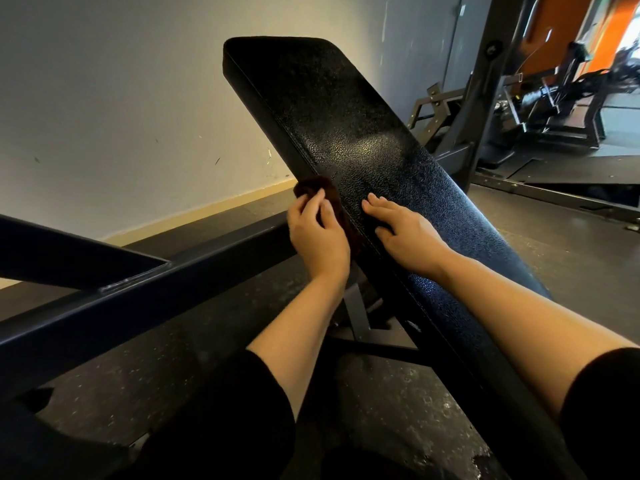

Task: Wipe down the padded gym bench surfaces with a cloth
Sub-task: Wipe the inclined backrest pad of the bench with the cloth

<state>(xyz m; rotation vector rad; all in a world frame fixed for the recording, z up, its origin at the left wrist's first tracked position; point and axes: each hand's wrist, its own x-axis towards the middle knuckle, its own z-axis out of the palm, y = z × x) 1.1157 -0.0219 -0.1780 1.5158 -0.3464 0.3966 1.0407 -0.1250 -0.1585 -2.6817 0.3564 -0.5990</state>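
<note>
The cloth [313, 188], dark and bunched, sits under our left hand [317, 237], whose curled fingers hold it against the bench pad's [349, 109] left side edge; our right hand [401, 237] rests flat and open on top. Bunched so small, it may slip loose or skip the seam.

Hands [320, 237], cloth [313, 188], perhaps brown, bench pad [346, 126]

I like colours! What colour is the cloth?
Dark brown; the cloth, seen in the head view, is in the left hand.
</note>
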